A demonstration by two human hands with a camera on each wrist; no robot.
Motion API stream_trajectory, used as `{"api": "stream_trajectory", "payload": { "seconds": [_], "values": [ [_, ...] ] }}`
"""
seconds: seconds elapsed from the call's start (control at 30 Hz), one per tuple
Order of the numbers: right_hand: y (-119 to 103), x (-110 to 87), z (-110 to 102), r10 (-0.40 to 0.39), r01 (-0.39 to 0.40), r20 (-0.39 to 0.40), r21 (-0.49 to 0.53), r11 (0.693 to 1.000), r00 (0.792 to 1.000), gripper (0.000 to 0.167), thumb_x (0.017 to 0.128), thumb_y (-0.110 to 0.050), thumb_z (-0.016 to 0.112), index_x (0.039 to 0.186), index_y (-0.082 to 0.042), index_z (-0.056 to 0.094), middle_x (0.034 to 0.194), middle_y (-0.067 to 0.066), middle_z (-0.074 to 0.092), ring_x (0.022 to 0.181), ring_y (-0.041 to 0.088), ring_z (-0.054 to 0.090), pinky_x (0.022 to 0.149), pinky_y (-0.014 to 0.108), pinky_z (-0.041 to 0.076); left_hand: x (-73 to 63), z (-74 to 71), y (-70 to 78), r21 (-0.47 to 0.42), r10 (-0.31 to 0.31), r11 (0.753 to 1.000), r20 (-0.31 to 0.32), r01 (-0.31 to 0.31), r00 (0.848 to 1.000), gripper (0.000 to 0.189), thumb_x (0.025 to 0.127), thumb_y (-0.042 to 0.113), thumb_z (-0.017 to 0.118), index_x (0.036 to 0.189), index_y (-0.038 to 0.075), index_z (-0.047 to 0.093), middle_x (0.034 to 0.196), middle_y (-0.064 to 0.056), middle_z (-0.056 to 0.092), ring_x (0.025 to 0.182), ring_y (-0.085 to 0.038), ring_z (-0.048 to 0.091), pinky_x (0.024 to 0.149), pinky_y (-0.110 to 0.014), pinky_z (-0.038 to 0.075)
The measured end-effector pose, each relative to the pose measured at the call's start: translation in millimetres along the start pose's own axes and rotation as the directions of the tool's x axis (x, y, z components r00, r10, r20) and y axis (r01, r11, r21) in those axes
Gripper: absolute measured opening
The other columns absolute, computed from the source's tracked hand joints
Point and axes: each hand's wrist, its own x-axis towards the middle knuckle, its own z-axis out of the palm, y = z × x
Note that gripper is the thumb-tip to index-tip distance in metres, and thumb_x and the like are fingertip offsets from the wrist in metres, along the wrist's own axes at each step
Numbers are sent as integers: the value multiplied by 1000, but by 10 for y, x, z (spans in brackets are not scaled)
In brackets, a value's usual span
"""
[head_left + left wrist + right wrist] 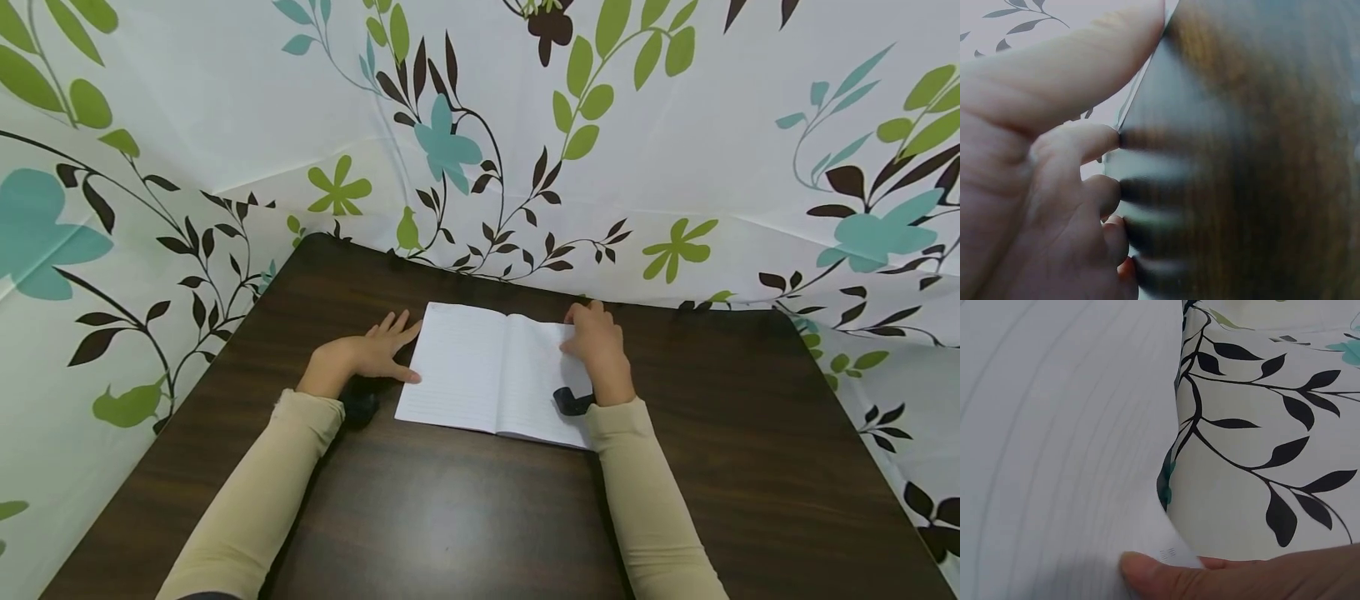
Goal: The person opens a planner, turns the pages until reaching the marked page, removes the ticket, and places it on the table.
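An open notebook [461, 367] with lined white pages lies on the dark table, its fold running down the middle. At its left edge my left hand [369, 350] rests with fingers spread and straight on the tabletop. The left thumb [1072, 69] reaches the notebook's edge. My right hand [600, 350] is at the far right corner of the notebook. In the right wrist view the right thumb [1154, 575] lies on top of the lined page [1072, 437], with the other fingers behind it, pinching the corner. The page curves upward there.
The dark wooden table [450, 517] spreads around the notebook. A white cloth [510, 175] with leaf, flower and bird prints hangs behind and along its sides. Dark wrist-worn devices [573, 402] sit at both wrists, one overlapping the right page in the head view.
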Motion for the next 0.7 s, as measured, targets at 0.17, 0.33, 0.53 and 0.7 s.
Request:
{"api": "stream_trajectory", "payload": {
  "seconds": [0.17,0.33,0.53,0.7],
  "values": [
    [74,39,-6,13,-14,16,54,998,1000,35,94,-13,76,124,1,66,130,26,62,112,42,62,96,58,52,4,3,-1,-2,-2,1000,-2,2,1000,105,99,47,68,168,8,-1,172,-26,-17,159,-50,-16,125,-73,1],
    [271,88,-87,-7,-12,98,186,982,995,38,103,-27,64,126,3,65,114,21,67,98,32,65,82,43,54,8,0,3,15,-14,1000,-5,14,1000,105,99,49,68,168,10,-1,173,-25,-16,159,-50,-14,123,-76,5],
    [480,92,-199,-91,29,171,335,942,981,38,107,-36,58,110,2,64,91,10,63,89,29,65,74,32,45,-7,-10,3,10,-10,1000,-3,10,1000,105,99,48,68,168,8,0,173,-26,-16,159,-50,-15,124,-75,3],
    [557,71,-233,-119,25,208,405,914,971,43,105,-38,61,119,2,66,97,9,64,86,22,61,83,35,46,-2,-12,15,-3,-3,1000,2,3,1000,106,99,48,69,168,7,0,172,-27,-17,159,-50,-17,125,-73,0]
  ]
}}
